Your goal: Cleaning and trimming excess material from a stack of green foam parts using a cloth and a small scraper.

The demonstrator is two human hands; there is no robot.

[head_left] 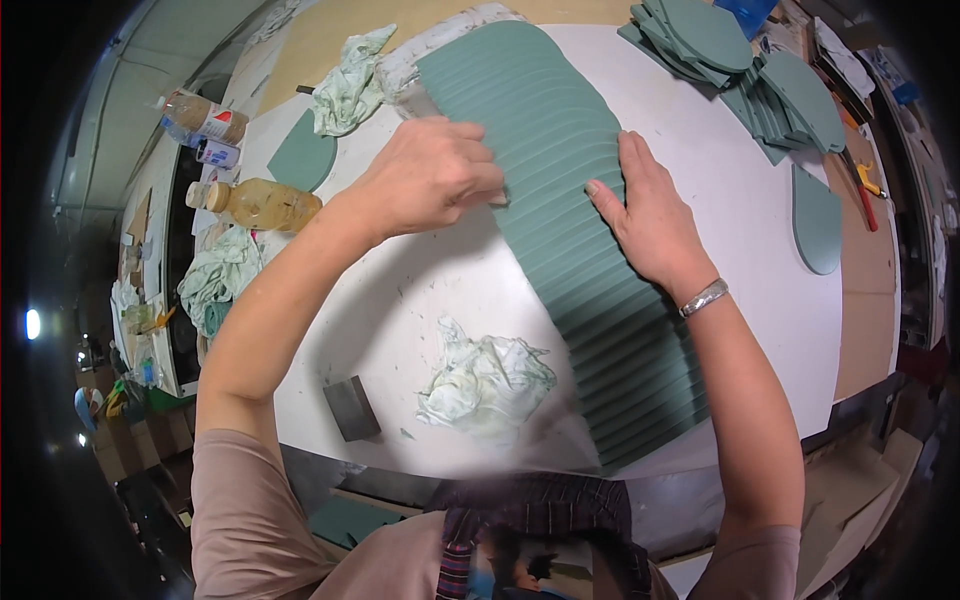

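A long row of green, round-ended flat pieces [570,230] lies overlapped like shingles across the white table sheet [400,290]. My left hand [432,175] is closed at the row's left edge, its fingers curled inward. Whatever those fingers hold is hidden. On the other side, my right hand [655,215] rests with fingers stretched along the row's right edge and the thumb on its top. Below my left hand lies a crumpled pale cloth [488,385]. Beside that cloth sits a dark grey block [352,408].
More green pieces lie stacked at the far right [735,70], with a single one [816,220] nearer. A red-handled tool [862,190] lies by the right edge. At left are a bottle of yellowish liquid [265,205], another rag [350,85] and a lone green piece [303,152].
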